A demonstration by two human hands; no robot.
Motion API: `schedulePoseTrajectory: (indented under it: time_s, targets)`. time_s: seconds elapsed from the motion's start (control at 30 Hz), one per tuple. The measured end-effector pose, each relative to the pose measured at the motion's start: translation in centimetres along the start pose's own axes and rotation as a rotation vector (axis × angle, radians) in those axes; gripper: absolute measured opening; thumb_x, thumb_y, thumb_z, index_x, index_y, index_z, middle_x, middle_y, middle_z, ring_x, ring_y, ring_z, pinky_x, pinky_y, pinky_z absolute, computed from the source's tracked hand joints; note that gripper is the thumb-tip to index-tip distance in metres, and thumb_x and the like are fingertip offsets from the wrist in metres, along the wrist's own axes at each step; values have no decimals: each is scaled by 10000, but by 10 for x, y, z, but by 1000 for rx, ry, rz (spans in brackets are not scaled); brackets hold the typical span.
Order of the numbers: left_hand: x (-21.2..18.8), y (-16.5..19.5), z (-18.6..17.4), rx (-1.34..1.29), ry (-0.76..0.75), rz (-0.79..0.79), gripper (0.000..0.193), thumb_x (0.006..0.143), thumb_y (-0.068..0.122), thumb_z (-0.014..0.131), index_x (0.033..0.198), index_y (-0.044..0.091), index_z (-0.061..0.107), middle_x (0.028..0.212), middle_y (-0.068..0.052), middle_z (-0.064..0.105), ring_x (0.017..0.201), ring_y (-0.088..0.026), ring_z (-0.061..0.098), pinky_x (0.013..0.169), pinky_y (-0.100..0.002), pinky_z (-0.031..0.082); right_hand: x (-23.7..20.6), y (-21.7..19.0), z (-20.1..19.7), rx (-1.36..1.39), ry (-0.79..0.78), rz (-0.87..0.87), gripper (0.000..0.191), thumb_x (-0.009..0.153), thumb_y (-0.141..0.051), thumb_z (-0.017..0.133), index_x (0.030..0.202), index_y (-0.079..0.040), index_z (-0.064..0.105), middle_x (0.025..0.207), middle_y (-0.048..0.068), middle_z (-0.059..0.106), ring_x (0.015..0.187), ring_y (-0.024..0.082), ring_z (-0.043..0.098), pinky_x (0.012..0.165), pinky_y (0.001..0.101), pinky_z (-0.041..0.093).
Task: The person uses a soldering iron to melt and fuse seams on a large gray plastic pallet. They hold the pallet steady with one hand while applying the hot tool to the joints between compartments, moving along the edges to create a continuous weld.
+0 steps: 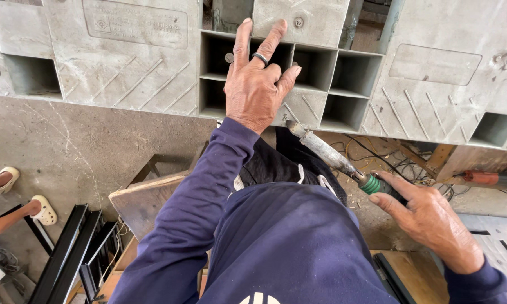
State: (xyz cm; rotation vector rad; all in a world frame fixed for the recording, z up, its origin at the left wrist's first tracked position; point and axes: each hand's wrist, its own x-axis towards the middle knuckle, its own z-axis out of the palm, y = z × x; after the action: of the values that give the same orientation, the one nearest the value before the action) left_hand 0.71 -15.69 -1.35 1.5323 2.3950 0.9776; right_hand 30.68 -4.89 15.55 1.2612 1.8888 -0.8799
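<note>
The left hand (pixel 257 84) is reaching forward with the arm almost straight, in a long dark blue sleeve, and it is lying flat with the palm down on a large grey plastic panel with square open compartments (pixel 124 67). Its fingers are spreading apart: the index and the middle finger, which is wearing a dark ring, are pointing up over the top row of compartments, and the other fingers are bending on the rib between two cells, so this hand is pressing and not clamping anything. The right hand (pixel 428 222) is staying lower, near the body, and it is closing around the green handle of a long tool with a dusty grey metal shaft (pixel 326 152); the thumb and the index finger are lying along the handle. The shaft is pointing up and to the left, and its tip is coming just under the left wrist, touching or almost touching the lower edge of the panel; I cannot tell which. The compartments that are showing are dark and shallow, and nothing is lying inside them. Below the panel, the concrete floor (pixel 68 152) is carrying tangled wires (pixel 377 155), black metal profiles (pixel 73 253) and wooden boards (pixel 146 202). At the left edge, another person's feet in pale sandals (pixel 42 211) are standing well apart from the hands.
</note>
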Motion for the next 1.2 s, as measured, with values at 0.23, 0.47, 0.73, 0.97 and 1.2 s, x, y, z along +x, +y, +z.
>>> schedulePoseTrajectory:
  time_s: [0.23,0.47,0.73,0.97,1.2]
  targets:
    - [3,-12,2,-99,316,-170,243,999,226,776,1089,91,595,1576,-125,302,1522,-308,299,1234,-499,357,-4,25,25,288,-30,55,483,900,-370,733,1308,-113,700,576,119,616,543,150,545,499,366,470]
    - [-2,-10,-1,8,233,-316,600,945,189,758,1465,43,497,1592,-121,331,1495,-356,259,1215,-525,310,-6,39,27,275,8,61,468,898,-370,724,1295,-123,704,550,94,641,516,158,601,496,349,493]
    - [-1,-10,4,165,62,-293,789,988,657,752,1546,169,482,1691,-102,232,1599,-354,130,1235,-642,244,-6,35,25,228,12,35,494,893,-384,722,1302,-110,693,591,85,640,517,156,598,493,347,498]
    - [-3,-12,8,218,-31,-298,1116,840,901,662,1615,156,360,1693,-180,167,1589,-384,96,1214,-696,216,2,36,19,263,-48,51,509,898,-379,721,1317,-92,691,588,68,622,519,130,551,460,331,451]
    - [-2,-12,12,199,-3,-226,1113,880,848,737,1653,184,290,1704,-182,153,1596,-397,89,1248,-697,207,18,41,-11,207,-179,82,549,869,-436,718,1337,-152,694,531,77,597,459,156,533,438,345,422]
